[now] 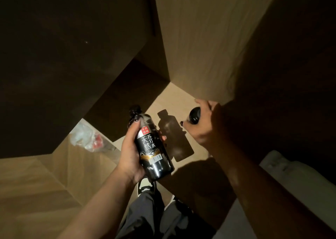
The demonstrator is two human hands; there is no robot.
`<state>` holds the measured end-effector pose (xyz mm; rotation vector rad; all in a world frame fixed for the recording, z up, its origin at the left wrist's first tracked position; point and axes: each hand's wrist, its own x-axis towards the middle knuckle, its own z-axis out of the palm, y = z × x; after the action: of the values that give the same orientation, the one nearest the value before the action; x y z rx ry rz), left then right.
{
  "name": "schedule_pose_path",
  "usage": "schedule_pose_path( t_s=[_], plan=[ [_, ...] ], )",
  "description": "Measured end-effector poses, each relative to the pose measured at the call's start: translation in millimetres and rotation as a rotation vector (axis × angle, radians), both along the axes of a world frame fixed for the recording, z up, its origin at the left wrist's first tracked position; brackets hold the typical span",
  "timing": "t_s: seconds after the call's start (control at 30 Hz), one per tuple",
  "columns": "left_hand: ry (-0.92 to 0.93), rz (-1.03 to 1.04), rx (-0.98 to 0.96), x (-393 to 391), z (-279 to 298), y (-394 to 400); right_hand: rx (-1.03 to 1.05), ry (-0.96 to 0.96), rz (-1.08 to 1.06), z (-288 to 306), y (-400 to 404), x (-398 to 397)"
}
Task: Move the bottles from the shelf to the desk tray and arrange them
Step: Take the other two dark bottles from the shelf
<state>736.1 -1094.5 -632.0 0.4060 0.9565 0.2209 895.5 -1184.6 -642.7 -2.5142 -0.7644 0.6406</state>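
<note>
Left hand (130,153) is gripping a black-labelled soda water bottle (153,148) round the body, thumb up near the shoulder, bottle tilting with the cap away from the camera. Right hand (203,124) is wrapping round a second dark bottle (195,117); only its rounded end is showing past the fingers, the rest is hidden by the hand. Both bottles are being held up in the air over the wood floor (174,97), beside a tall wooden cabinet panel (209,39). No shelf level or desk tray is showing, so I can't tell how far the carry has to go.

Risks, as I'm judging them:
- Lighting is very dim, with a hard bottle shadow on the floor. Misjudging an edge or clipping the panel with the right-hand bottle is looking plausible.
- Both hands are full, so nothing is free to catch a slip. The left bottle looks smooth and glossy, and the grip is sitting low on the body.
- A crumpled plastic bag (87,138) is lying on the floor to the left, near the feet; it's a trip or slip hazard while walking.

Count: two bottles, two hands, one bag, two sneakers (145,185) partly visible.
</note>
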Motion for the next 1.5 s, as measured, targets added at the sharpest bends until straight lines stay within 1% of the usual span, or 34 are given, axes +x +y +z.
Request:
schedule_pose_path(
  t_s=[0.07,0.1,0.17,0.23,0.3,0.37,0.47,0.53,0.6,0.67,0.77,0.87,0.93,1.0,1.07,1.13,1.17,1.23,1.3,1.33,1.37,1.43,1.47,1.5],
  plan=[
    [-0.001,0.01,-0.01,-5,-5,3,-0.087,0.011,0.055,-14,3,-4],
    [-0.008,0.016,-0.012,-7,-6,5,-0.08,-0.028,0.057,-20,3,-6],
    [-0.012,0.036,-0.019,-11,-10,9,-0.024,-0.11,0.021,-30,4,-7],
    [-0.001,0.058,-0.04,-13,-12,11,0.014,-0.144,-0.021,-37,4,-3],
    [0.0,0.063,-0.077,-11,-11,11,0.053,-0.116,-0.06,-41,1,0],
    [0.007,0.081,-0.122,-5,-4,10,0.134,-0.059,-0.128,-37,-6,0],
    [0.031,0.096,-0.131,2,6,12,0.269,0.157,-0.283,-5,-19,-11],
    [0.04,0.054,-0.113,6,17,12,0.419,0.311,-0.392,27,-30,-24],
    [0.05,-0.008,-0.133,8,32,11,0.57,0.39,-0.486,63,-42,-42],
    [0.039,-0.05,-0.178,7,51,7,0.641,0.4,-0.527,97,-52,-59],
    [-0.02,-0.05,-0.212,1,84,-1,0.735,0.366,-0.502,140,-61,-79],
    [-0.073,-0.072,-0.27,-12,128,-14,0.846,0.406,-0.591,182,-62,-85],
    [-0.072,-0.08,-0.316,-25,156,-23,0.925,0.425,-0.62,209,-62,-86],
    [-0.075,-0.105,-0.34,-39,179,-30,0.941,0.432,-0.634,221,-62,-92],
    [-0.104,-0.172,-0.351,-53,199,-36,0.899,0.488,-0.721,222,-59,-98],
    [-0.118,-0.263,-0.362,-68,215,-41,0.809,0.589,-0.817,218,-56,-101],
    [-0.123,-0.297,-0.379,-77,221,-42,0.772,0.679,-0.859,219,-55,-102],
    [-0.141,-0.324,-0.417,-94,232,-42,0.732,0.948,-0.914,223,-60,-99],
    [-0.14,-0.274,-0.42,-108,242,-40,0.733,1.275,-0.867,229,-70,-100],
    [-0.128,-0.233,-0.405,-113,246,-38,0.741,1.41,-0.858,230,-74,-100],
    [-0.116,-0.195,-0.39,-117,249,-35,0.722,1.506,-0.832,230,-77,-101],
    [-0.111,-0.139,-0.364,-126,254,-31,0.663,1.629,-0.735,237,-78,-105],
    [-0.107,-0.114,-0.348,-130,257,-29,0.63,1.657,-0.647,242,-75,-107],
    [-0.103,-0.079,-0.334,-134,260,-28,0.609,1.636,-0.567,247,-71,-111]
  ],
)
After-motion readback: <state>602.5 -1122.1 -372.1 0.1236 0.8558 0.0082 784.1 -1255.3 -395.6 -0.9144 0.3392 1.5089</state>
